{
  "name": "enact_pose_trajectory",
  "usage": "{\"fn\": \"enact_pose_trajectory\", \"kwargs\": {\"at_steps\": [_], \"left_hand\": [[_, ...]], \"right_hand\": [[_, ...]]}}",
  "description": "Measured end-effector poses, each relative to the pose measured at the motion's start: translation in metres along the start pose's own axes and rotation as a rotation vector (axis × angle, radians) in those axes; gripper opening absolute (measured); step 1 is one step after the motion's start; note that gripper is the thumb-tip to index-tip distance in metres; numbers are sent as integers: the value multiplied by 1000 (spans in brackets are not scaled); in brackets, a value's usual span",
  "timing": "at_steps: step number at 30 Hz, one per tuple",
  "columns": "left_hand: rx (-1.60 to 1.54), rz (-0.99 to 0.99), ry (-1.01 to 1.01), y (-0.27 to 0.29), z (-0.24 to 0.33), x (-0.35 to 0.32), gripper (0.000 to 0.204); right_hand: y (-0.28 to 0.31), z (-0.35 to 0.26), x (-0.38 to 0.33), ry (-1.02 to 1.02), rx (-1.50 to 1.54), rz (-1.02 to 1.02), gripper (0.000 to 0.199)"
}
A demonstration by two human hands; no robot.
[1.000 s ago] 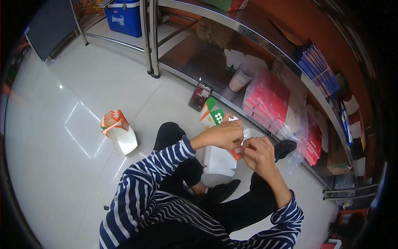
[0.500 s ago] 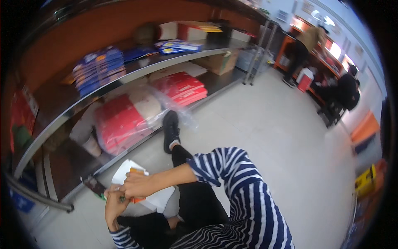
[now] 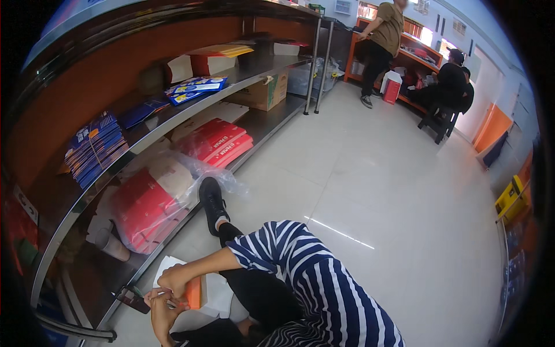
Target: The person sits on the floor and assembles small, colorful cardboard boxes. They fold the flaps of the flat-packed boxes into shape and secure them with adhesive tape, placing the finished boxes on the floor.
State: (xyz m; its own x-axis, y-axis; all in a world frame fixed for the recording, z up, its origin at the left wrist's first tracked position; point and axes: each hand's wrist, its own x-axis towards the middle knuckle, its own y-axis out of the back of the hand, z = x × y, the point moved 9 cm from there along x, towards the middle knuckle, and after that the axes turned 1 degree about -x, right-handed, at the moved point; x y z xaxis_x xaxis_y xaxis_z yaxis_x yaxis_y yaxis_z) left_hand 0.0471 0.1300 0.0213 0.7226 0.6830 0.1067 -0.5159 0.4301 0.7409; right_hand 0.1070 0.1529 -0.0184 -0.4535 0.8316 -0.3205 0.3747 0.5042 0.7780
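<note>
At the lower left, my two hands meet over an orange flat piece [image 3: 195,294], which looks like folded card. White folded sheets [image 3: 215,294], paper or thin card, lie under and around it beside my bent leg. My right hand [image 3: 174,280] comes down from above with its fingers curled against the orange piece; the fingertips are hidden. Just below, my left hand [image 3: 164,315] is closed, thumb and fingers pinched together near the orange piece's lower end. What lies between its fingers is too small to make out.
A metal shelf [image 3: 173,124] runs along the left, with bundled blue packets [image 3: 95,147] and plastic-wrapped red cartons [image 3: 144,202]. A dark object [image 3: 132,299] lies by its lower edge. Across the tiled floor [image 3: 347,191], one person [image 3: 386,40] stands and another [image 3: 451,78] sits on a stool.
My view has swung, so the shelf and my hands sit lower and further left. More of the orange piece shows beside my right hand. The standing person has straightened from a bent posture.
</note>
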Motion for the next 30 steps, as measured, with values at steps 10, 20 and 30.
{"fn": "enact_pose_trajectory", "kwargs": {"at_steps": [10,20,30], "left_hand": [[92,49,25,3,9,-8,29],[125,102,-5,-2,-8,-14,23],[9,128,-243,38,44,-77,19]], "right_hand": [[-16,7,18,88,51,-41,55],[-13,1,22,194,-14,6,53],[52,42,-3,-28,537,746,57]]}}
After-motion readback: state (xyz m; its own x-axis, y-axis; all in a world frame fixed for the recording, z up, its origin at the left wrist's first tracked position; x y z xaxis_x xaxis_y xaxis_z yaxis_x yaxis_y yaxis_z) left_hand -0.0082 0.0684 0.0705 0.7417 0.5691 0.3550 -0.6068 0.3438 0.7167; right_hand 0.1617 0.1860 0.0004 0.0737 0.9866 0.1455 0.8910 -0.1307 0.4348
